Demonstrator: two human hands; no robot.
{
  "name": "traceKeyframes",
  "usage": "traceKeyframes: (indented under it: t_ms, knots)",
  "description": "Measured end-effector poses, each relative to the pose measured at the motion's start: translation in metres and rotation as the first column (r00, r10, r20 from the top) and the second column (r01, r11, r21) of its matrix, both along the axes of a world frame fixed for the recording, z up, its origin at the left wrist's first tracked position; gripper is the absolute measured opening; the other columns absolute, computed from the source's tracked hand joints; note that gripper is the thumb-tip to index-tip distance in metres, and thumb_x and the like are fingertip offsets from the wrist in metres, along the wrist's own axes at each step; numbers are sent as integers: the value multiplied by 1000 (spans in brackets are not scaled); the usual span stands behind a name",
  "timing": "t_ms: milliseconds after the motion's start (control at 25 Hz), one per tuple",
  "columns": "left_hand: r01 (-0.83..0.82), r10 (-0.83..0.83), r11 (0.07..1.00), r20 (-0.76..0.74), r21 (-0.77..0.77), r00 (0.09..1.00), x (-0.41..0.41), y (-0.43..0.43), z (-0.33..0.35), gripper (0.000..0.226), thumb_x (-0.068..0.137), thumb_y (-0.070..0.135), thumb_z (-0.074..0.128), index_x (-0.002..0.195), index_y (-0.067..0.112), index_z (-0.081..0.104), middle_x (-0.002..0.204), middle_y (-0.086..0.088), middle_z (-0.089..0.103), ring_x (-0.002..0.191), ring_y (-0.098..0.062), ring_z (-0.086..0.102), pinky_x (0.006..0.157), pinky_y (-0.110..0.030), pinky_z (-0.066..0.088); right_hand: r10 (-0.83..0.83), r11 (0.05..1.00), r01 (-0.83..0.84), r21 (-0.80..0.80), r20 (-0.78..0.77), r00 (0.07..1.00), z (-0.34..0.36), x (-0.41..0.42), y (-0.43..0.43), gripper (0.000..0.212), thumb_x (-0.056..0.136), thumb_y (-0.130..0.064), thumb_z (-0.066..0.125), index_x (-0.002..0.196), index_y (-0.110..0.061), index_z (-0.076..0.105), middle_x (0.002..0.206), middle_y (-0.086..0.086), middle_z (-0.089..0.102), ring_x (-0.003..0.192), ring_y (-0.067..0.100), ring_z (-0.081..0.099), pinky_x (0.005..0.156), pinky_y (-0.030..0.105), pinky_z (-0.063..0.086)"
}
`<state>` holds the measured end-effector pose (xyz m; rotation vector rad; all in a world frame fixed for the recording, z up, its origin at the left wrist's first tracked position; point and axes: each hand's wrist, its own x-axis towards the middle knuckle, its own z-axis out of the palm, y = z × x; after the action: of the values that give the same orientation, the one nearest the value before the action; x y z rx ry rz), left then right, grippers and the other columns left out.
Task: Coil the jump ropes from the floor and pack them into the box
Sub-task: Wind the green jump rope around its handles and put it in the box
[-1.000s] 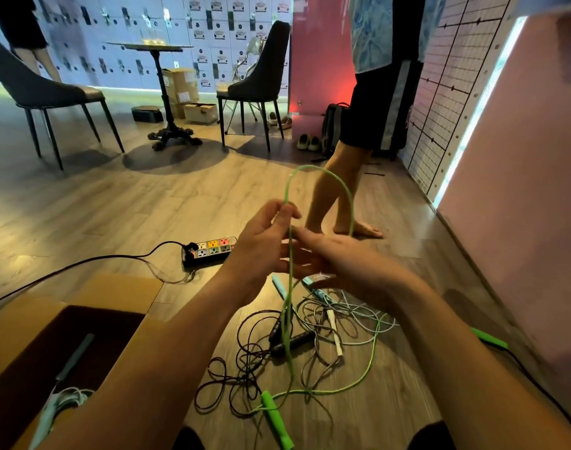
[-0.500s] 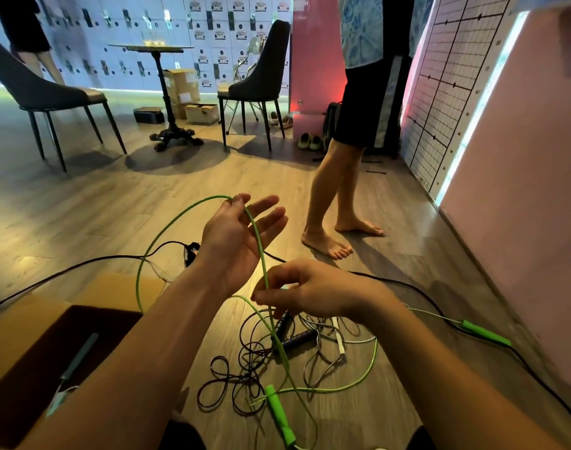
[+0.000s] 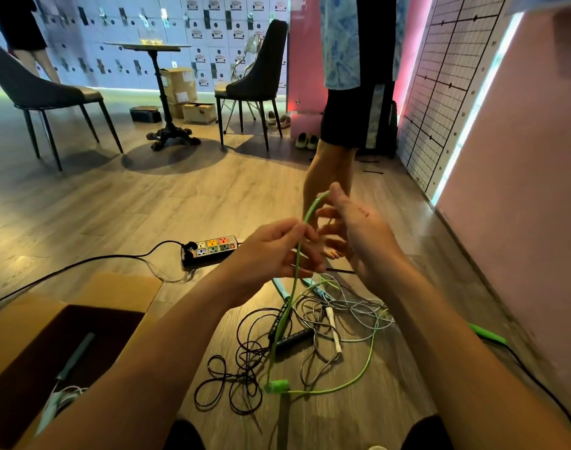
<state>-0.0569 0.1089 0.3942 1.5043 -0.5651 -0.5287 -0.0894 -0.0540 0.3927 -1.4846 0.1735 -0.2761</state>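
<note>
**Green rope in hand, most of the pile left**

Head view: the left grip [image 3: 271, 254] pinches the green jump rope [image 3: 279, 332] between thumb and fingertips, raised above the floor. The cord arcs up to the thumb of the right grip [image 3: 359, 232], whose palm faces away, so I cannot tell whether it clasps the cord. The green handle [image 3: 277, 385] sits at the cord's low end. One rope [image 3: 76, 355] lies in the box [image 3: 115, 290]. The tangle [image 3: 294, 339] of black and pale ropes lies uncoiled on the floor. The task looks barely begun.

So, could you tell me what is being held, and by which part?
The left hand pinches the green jump rope by its cord; the right hand holds the cord's loop.
</note>
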Motion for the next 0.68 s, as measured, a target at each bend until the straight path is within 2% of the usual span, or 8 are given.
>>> traceKeyframes:
  t_ms: [120, 240, 320, 400, 440, 520, 600, 680]
  knots:
    - [-155, 129, 968, -141, -195, 982, 9, 1, -1, 29, 107, 25, 34, 100, 8, 57, 80, -10, 68, 80, -32, 70, 78, -45, 60, 255, 932, -274, -235, -109, 961, -3, -8, 2, 26, 95, -35, 63, 119, -28, 68, 108, -2, 72, 98, 14, 69, 81, 29, 53]
    - [-238, 136, 901, -286, -362, 949, 15, 6, 2, 26, 107, 26, 34, 103, 8, 53, 79, -10, 65, 76, -28, 69, 70, -41, 60, 351, 831, -406, -381, -207, 913, -3, -11, 3, 45, 87, -42, 72, 130, -34, 61, 111, -12, 71, 100, 3, 67, 83, 26, 53]
    - [-316, 125, 816, -386, -484, 914, 17, 9, 8, 25, 107, 24, 34, 102, 8, 52, 75, -8, 65, 70, -22, 70, 67, -34, 59, 416, 701, -545, -459, -358, 836, -7, -12, 11, 49, 88, -41, 72, 134, -31, 59, 115, -13, 71, 102, 6, 68, 91, 32, 55]
    - [-386, 158, 766, -430, -515, 889, 17, 11, 12, 27, 107, 25, 34, 105, 7, 53, 78, -9, 68, 73, -22, 72, 70, -34, 59, 447, 602, -610, -516, -416, 792, -14, -11, 21, 31, 96, -33, 64, 125, -21, 67, 109, -6, 74, 94, 12, 72, 90, 34, 58]
    - [-401, 202, 784, -417, -474, 886, 19, 11, 10, 31, 108, 28, 33, 110, 7, 55, 84, -10, 71, 79, -24, 73, 72, -36, 60, 453, 619, -597, -510, -389, 802, -14, -10, 24, 25, 99, -29, 59, 118, -15, 69, 104, -1, 76, 89, 14, 73, 87, 34, 59]
    - [-350, 280, 902, -276, -252, 920, 21, 11, 5, 45, 106, 42, 30, 124, 10, 57, 104, -11, 73, 97, -27, 72, 83, -40, 58, 429, 769, -483, -419, -222, 876, -9, -9, 26, 21, 102, -23, 54, 108, -10, 70, 97, 7, 76, 77, 16, 73, 77, 30, 61]
    - [-159, 164, 986, -131, 44, 978, 16, 12, 0, 52, 103, 52, 29, 127, 17, 60, 113, -9, 72, 104, -26, 70, 90, -41, 55, 300, 929, -288, -232, 19, 954, 1, -9, 24, 19, 102, -19, 53, 101, -11, 69, 90, 10, 74, 67, 13, 69, 69, 25, 59]
    - [67, -48, 977, -101, 202, 994, 6, 11, -2, 45, 105, 44, 30, 120, 18, 64, 107, -11, 74, 100, -27, 71, 91, -40, 56, 98, 995, -98, -9, 166, 981, 5, -5, 17, 18, 102, -21, 53, 100, -13, 69, 83, 3, 74, 64, 10, 65, 70, 28, 59]
